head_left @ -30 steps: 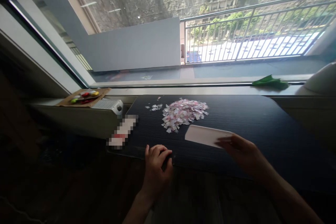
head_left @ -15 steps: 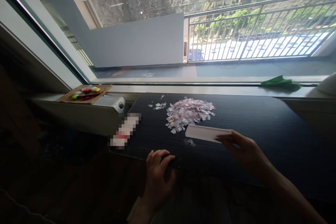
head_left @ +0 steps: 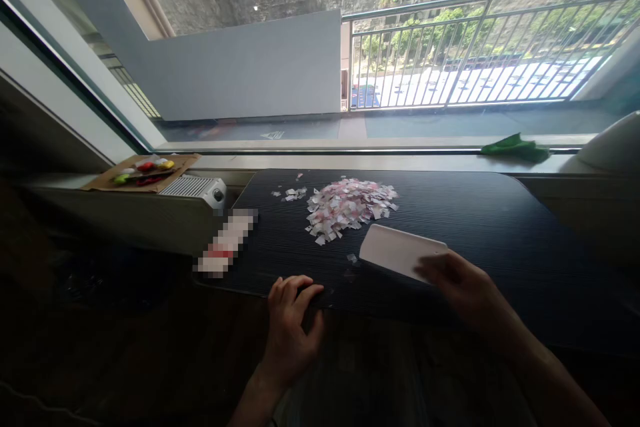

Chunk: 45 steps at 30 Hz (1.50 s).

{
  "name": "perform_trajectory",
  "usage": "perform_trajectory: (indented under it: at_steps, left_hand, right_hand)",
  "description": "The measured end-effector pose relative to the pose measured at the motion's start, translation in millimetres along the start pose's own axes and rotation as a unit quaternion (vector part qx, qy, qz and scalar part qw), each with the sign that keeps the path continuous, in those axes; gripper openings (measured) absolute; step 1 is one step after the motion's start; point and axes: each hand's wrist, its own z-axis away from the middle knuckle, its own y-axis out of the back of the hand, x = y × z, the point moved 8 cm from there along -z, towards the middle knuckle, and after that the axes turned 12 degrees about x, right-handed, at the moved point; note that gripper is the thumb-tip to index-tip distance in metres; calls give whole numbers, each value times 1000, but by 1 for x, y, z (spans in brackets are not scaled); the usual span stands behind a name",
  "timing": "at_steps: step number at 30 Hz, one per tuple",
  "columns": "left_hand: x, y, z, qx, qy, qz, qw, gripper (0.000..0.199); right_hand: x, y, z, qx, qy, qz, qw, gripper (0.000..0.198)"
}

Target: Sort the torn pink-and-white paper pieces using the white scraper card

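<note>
My right hand grips the right end of a white oblong card, slightly bent lengthwise. The card is held tilted over the black table, to the right of a heap of small white and pink paper scraps. A tiny clear-looking scrap lies just left of the card. At the table's near edge, my left hand rests with fingertips on the top and the thumb apart, holding nothing visible.
Several stray scraps lie left of the heap. A blurred-out strip sits at the table's left edge. Beyond are a white heater-like box, cardboard with colourful items, a green cloth-like piece on the sill and a window.
The white card has moved right, away from the heap, and its broad face is tilted more into view. My left hand stays at the table edge. The whole view has shifted slightly.
</note>
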Motion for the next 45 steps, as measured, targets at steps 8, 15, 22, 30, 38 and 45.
perform_trajectory:
  at_steps: [8,15,22,30,38,45]
  left_hand:
    - [0,-1,0,-7,-1,2,1000,32]
    - [-1,-2,1,-17,1,5,1000,32]
    - [-1,-2,1,-18,6,6,1000,35]
    - [-1,-2,0,-22,3,11,1000,34]
    - [-2,-2,0,-24,9,7,1000,35]
    - [-2,-1,1,-22,10,5,1000,34]
  right_hand:
    - [-10,-2,6,-16,-7,-32,999,22]
    - [-21,-28,6,-93,-12,-1,996,27]
    - [7,-11,-7,-59,-40,59,996,30]
    - [-1,-23,5,-81,-61,40,994,27]
    - [-13,-28,15,-125,-77,0,989,24]
    - [-9,-30,19,-150,-83,-16,985,24]
